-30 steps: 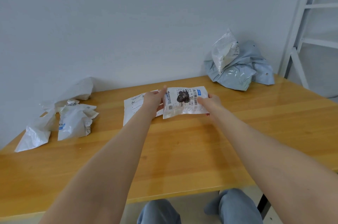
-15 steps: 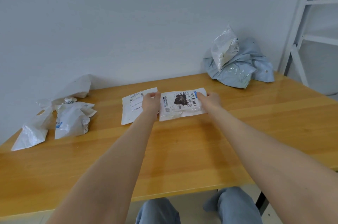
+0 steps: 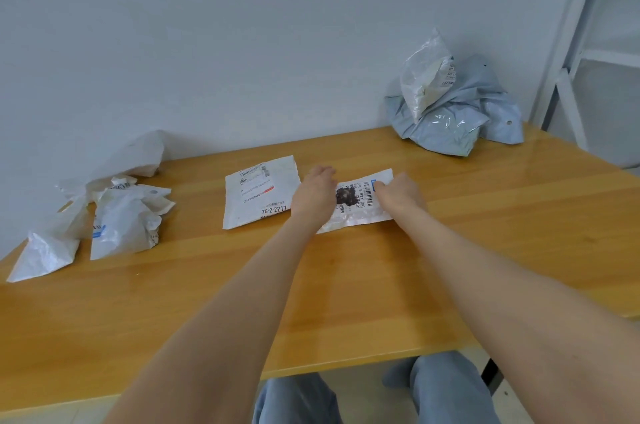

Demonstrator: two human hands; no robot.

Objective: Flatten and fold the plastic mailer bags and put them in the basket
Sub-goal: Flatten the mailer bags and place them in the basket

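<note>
A small white mailer bag (image 3: pixel 360 215) with a barcode label and a dark picture lies on the wooden table (image 3: pixel 346 292). My left hand (image 3: pixel 316 193) grips its left end with curled fingers and hides that end. My right hand (image 3: pixel 398 196) pinches its upper right part by the blue patch. A flattened white mailer (image 3: pixel 258 195) with a printed label lies just left of my left hand, not touching it.
Crumpled white mailers (image 3: pixel 128 215) lie in a heap at the far left by the wall. Grey-blue and clear bags (image 3: pixel 450 118) are piled at the back right corner. A white metal rack (image 3: pixel 588 25) stands right of the table. My knees (image 3: pixel 446 389) show below the front edge.
The small mailer was held up off the table one second ago; it now lies on the wood. Both hands have moved inward over it.
</note>
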